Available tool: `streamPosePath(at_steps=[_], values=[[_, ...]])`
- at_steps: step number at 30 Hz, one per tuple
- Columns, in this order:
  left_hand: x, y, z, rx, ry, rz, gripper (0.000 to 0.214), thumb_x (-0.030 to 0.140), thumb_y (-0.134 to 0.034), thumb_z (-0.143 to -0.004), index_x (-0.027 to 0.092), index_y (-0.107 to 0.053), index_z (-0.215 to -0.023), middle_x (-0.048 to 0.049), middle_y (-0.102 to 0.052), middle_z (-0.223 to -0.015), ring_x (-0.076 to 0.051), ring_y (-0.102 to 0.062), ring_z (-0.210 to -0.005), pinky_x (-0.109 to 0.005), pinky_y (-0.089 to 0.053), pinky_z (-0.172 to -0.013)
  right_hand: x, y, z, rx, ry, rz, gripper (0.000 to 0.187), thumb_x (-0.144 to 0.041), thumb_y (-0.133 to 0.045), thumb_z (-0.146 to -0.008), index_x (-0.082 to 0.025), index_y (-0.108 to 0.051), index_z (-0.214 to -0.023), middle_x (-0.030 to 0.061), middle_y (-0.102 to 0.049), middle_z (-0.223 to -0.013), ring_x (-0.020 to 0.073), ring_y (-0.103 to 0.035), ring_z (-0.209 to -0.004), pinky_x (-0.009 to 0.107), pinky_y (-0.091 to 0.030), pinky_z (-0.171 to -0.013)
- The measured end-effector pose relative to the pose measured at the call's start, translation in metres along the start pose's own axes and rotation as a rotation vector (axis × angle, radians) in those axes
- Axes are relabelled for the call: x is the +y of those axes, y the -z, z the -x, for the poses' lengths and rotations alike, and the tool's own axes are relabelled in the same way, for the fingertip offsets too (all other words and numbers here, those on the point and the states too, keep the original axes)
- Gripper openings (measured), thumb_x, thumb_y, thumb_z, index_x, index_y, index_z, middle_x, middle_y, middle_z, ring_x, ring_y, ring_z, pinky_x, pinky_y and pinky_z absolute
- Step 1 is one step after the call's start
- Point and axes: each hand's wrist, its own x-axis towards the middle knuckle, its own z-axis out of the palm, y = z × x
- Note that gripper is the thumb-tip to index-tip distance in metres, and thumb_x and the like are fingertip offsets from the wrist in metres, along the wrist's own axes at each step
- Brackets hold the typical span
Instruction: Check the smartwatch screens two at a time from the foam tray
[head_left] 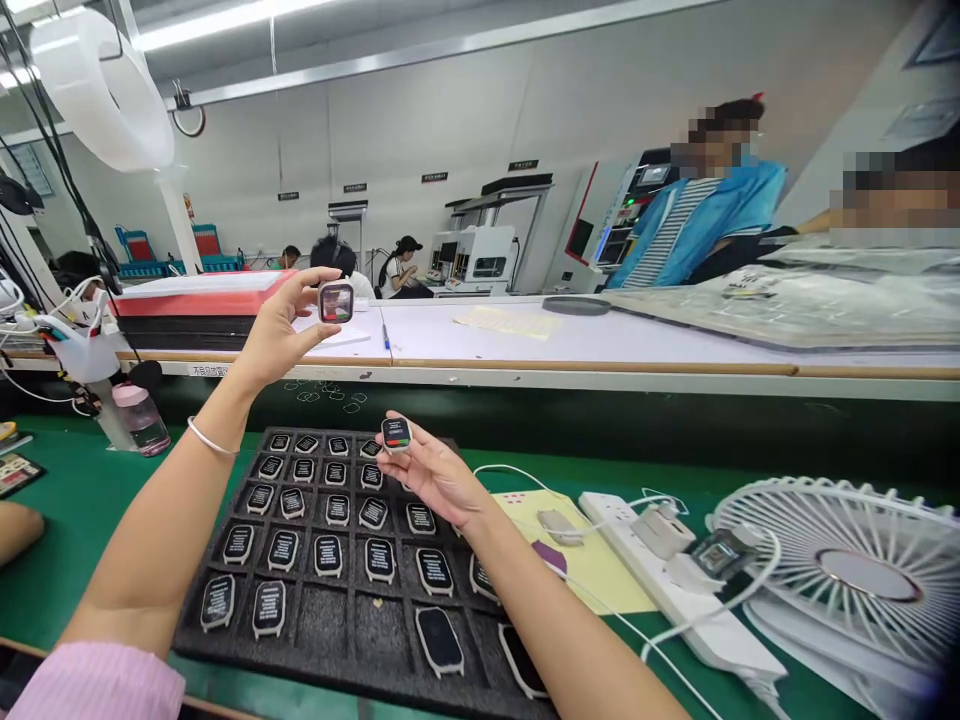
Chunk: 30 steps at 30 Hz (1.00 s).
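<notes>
My left hand (281,325) is raised above the bench and pinches a small smartwatch body (336,301) with a lit screen between thumb and fingers. My right hand (431,475) hovers lower, over the far right part of a black foam tray (352,625), and holds a second smartwatch body (396,433) with a lit screen at its fingertips. The tray lies on the green mat and has several watch bodies set in rows of pockets; some near pockets are bare. A thin bracelet (211,440) circles my left wrist.
A white power strip (675,585) with plugged chargers and a white desk fan (847,570) sit to the right, beside a yellow sheet (600,570). A pink bottle (142,420) stands left. Beyond is a white shelf (570,345), and people sit at far benches and at right.
</notes>
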Motion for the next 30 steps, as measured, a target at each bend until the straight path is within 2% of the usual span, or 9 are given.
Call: streamPosePath(at_steps=[7, 12, 17, 21, 25, 30], values=[[0.011, 0.007, -0.010, 0.023, 0.019, 0.094, 0.057, 0.025, -0.086, -0.072, 0.024, -0.066, -0.125, -0.0060, -0.074, -0.110, -0.023, -0.068, -0.102, -0.035, -0.048, -0.092, -0.001, -0.003, 0.001, -0.003, -0.009, 0.015, 0.054, -0.040, -0.092, -0.076, -0.029, -0.071, -0.125, 0.0041, -0.078, -0.111, 0.0156, -0.074, -0.090, 0.036, -0.054, -0.096], [0.007, 0.007, -0.006, 0.009, 0.065, 0.217, 0.068, 0.023, -0.089, -0.069, 0.025, -0.065, -0.133, -0.0055, -0.073, -0.105, -0.022, -0.067, -0.099, -0.034, -0.051, -0.091, 0.000, -0.002, 0.001, -0.015, -0.011, 0.013, 0.054, -0.040, -0.092, -0.077, -0.030, -0.071, -0.125, 0.0033, -0.077, -0.110, 0.0151, -0.074, -0.089, 0.037, -0.054, -0.098], [0.002, -0.002, 0.004, -0.004, 0.135, 0.358, 0.074, 0.025, -0.088, -0.071, 0.024, -0.060, -0.140, -0.0065, -0.071, -0.111, -0.022, -0.070, -0.098, -0.039, -0.057, -0.095, 0.001, 0.000, 0.001, -0.011, -0.006, 0.029, 0.054, -0.039, -0.091, -0.078, -0.028, -0.070, -0.127, 0.0050, -0.077, -0.111, 0.0167, -0.074, -0.090, 0.038, -0.054, -0.098], [0.003, -0.021, 0.033, -0.007, 0.260, 0.434, 0.076, 0.026, -0.084, -0.076, 0.025, -0.054, -0.146, -0.0047, -0.069, -0.104, -0.018, -0.073, -0.084, -0.036, -0.061, -0.086, 0.000, 0.000, 0.000, -0.021, 0.002, 0.031, 0.058, -0.039, -0.091, -0.077, -0.028, -0.068, -0.129, 0.0049, -0.078, -0.112, 0.0159, -0.074, -0.089, 0.037, -0.055, -0.096], [0.010, -0.043, 0.076, 0.012, 0.482, 0.502, 0.079, 0.020, -0.080, -0.077, 0.024, -0.050, -0.150, -0.0045, -0.067, -0.103, -0.015, -0.072, -0.077, -0.027, -0.058, -0.071, -0.001, -0.001, 0.001, -0.028, 0.000, 0.022, 0.060, -0.038, -0.092, -0.076, -0.029, -0.068, -0.130, 0.0039, -0.078, -0.111, 0.0149, -0.075, -0.088, 0.036, -0.055, -0.095], [0.018, -0.060, 0.117, 0.055, 0.720, 0.545, 0.083, 0.013, -0.074, -0.074, 0.020, -0.047, -0.152, -0.0048, -0.068, -0.105, -0.010, -0.067, -0.069, -0.024, -0.052, -0.064, 0.000, -0.001, 0.003, -0.024, -0.006, 0.038, 0.059, -0.038, -0.092, -0.076, -0.031, -0.069, -0.130, 0.0029, -0.077, -0.111, 0.0155, -0.074, -0.087, 0.039, -0.054, -0.098]])
